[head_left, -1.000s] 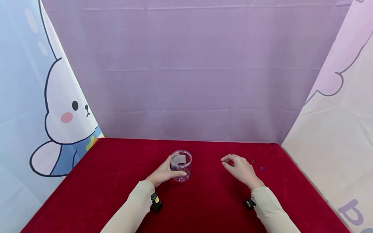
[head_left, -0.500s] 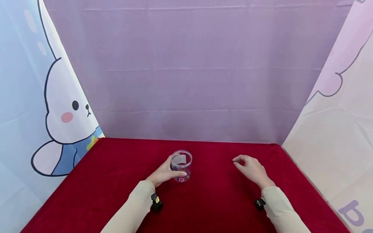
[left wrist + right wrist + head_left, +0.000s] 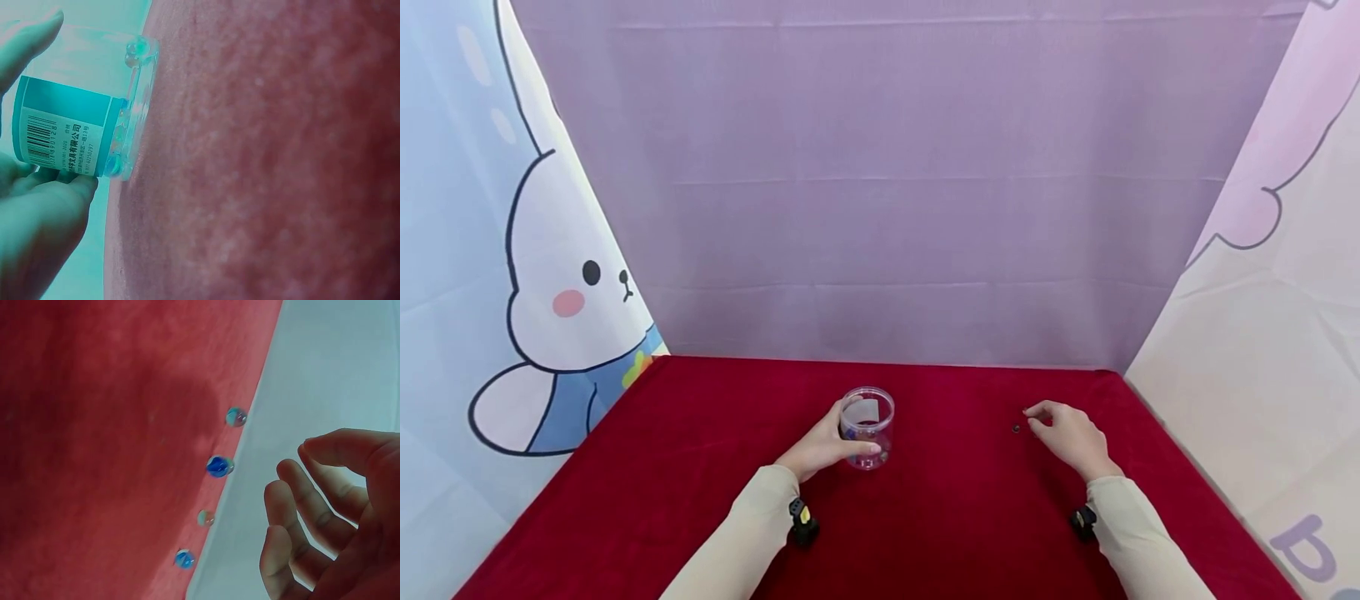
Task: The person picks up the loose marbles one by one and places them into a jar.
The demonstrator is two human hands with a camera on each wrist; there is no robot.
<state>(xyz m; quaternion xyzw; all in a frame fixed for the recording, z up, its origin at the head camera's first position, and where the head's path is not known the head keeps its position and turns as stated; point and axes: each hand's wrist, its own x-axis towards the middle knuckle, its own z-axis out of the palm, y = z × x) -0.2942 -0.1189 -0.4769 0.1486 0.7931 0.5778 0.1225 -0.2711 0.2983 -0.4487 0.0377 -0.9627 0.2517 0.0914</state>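
Observation:
A clear plastic jar (image 3: 880, 427) stands on the red cloth, gripped round its side by my left hand (image 3: 812, 448), thumb across the front. The left wrist view shows its barcode label (image 3: 62, 134) and several glass marbles (image 3: 139, 47) lying at the bottom. My right hand (image 3: 1071, 435) hovers at the right with loosely curved fingers. Thumb and index fingertips come close together, and nothing shows between them. Several marbles lie before it in the right wrist view, among them a blue marble (image 3: 217, 466) and a teal-and-white marble (image 3: 235, 417). One dark marble (image 3: 1016, 429) shows left of its fingertips.
Red cloth (image 3: 940, 517) covers the table. A purple curtain (image 3: 887, 208) rises behind it, with a rabbit-printed sheet (image 3: 572, 250) at the left and a pale printed sheet (image 3: 1262, 375) at the right.
My right hand has moved right, and marbles show to the left of its fingertips; the two seen earlier to its right are now hidden. My left hand and the jar stay put.

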